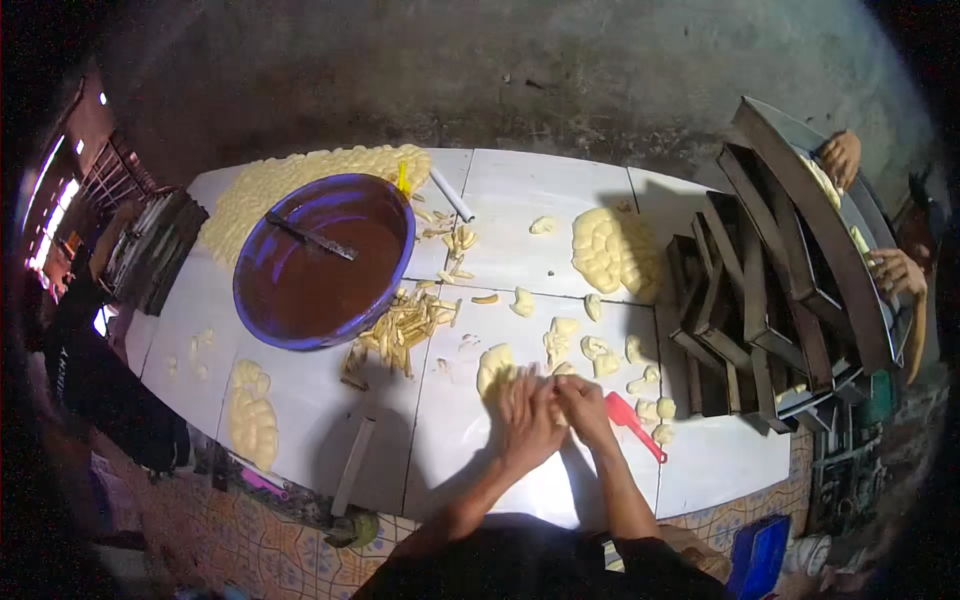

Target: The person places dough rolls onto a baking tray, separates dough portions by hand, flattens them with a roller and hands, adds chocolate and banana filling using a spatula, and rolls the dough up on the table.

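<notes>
My left hand (pixel 525 420) has its fingers stretched out over the white tiled table, beside a pale dough lump (pixel 491 365). My right hand (pixel 582 408) is closed against the left hand's fingertips; what it holds is hidden, though pale dough shows just under it. Small dough pieces (pixel 600 355) lie around both hands. A pink scraper (pixel 630 425) lies just right of my right hand.
A purple basin (pixel 330 300) of brown paste, cut yellow strips (pixel 400 330) and dough sheets (pixel 610 250) cover much of the table. Stacked metal trays (pixel 760 270) fill the right. Another person's hands (pixel 840 160) grip a tray there. Dark clothing (pixel 110 380) hangs or stands at left.
</notes>
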Demonstrator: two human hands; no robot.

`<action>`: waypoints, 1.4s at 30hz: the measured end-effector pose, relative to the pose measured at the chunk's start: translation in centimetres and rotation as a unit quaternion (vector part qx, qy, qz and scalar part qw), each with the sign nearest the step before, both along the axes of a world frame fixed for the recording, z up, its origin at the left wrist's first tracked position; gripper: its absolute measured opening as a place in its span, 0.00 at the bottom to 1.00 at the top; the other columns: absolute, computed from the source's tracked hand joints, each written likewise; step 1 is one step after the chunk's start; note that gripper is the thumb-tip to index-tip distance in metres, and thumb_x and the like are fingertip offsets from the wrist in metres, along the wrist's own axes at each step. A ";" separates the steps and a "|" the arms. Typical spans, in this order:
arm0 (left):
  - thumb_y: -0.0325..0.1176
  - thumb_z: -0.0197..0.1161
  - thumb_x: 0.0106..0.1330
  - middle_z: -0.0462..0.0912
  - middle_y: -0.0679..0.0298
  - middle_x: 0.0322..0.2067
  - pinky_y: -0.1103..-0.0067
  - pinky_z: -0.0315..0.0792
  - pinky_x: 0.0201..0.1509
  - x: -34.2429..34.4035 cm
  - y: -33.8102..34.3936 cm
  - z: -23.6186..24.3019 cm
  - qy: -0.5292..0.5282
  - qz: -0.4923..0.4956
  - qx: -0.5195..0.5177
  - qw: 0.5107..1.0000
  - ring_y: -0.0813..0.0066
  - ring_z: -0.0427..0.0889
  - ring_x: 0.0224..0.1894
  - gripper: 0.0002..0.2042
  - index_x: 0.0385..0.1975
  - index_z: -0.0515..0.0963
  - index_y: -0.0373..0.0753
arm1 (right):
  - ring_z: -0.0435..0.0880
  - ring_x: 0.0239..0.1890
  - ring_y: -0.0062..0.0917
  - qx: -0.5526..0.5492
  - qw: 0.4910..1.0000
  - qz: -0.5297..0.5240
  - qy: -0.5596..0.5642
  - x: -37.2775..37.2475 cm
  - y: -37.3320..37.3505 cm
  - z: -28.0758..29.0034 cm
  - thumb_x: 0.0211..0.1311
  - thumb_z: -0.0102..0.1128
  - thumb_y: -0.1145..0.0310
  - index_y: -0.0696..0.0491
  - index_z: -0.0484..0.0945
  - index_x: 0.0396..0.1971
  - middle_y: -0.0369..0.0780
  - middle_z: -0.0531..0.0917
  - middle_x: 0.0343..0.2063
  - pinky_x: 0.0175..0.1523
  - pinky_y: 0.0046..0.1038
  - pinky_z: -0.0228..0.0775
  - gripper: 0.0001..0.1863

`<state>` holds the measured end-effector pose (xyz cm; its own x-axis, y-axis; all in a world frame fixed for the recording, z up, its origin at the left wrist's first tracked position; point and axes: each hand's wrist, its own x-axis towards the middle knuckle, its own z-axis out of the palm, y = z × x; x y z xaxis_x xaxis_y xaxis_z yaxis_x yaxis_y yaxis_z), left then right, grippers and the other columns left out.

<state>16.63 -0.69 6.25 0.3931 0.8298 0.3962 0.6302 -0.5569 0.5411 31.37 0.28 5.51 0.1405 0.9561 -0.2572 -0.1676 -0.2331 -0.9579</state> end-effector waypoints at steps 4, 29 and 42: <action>0.46 0.79 0.52 0.53 0.44 0.72 0.41 0.41 0.74 -3.6 1.2 1.1 -0.006 0.042 -0.096 0.994 0.38 0.45 0.76 0.51 0.72 0.54 0.35 | 0.69 0.18 0.09 0.103 0.987 -0.103 -0.073 1.2 3.9 2.5 0.74 0.60 0.59 0.58 0.81 0.41 0.31 0.77 0.21 0.19 0.18 0.55 0.15; 0.22 0.59 0.63 0.81 0.52 0.37 0.61 0.75 0.48 -8.6 8.5 -8.8 -0.160 0.053 -0.014 0.986 0.52 0.81 0.43 0.10 0.43 0.76 0.36 | 0.79 0.38 0.23 0.282 0.944 -0.055 -0.159 2.1 5.2 8.1 0.48 0.61 0.81 0.58 0.81 0.37 0.37 0.80 0.34 0.46 0.24 0.72 0.13; 0.39 0.45 0.82 0.65 0.49 0.71 0.69 0.56 0.75 -4.9 4.9 1.5 -0.555 0.113 -0.310 0.764 0.65 0.66 0.70 0.23 0.70 0.61 0.31 | 0.77 0.57 0.23 0.137 0.981 0.139 0.013 -8.5 3.6 2.8 0.66 0.67 0.67 0.58 0.61 0.73 0.45 0.77 0.62 0.62 0.24 0.68 0.38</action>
<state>11.69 4.16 7.77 -0.0803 0.9900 -0.1162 -0.3657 0.0792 0.9274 22.90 3.86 8.32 -0.1390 0.9902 0.0143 -0.1585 -0.0080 -0.9873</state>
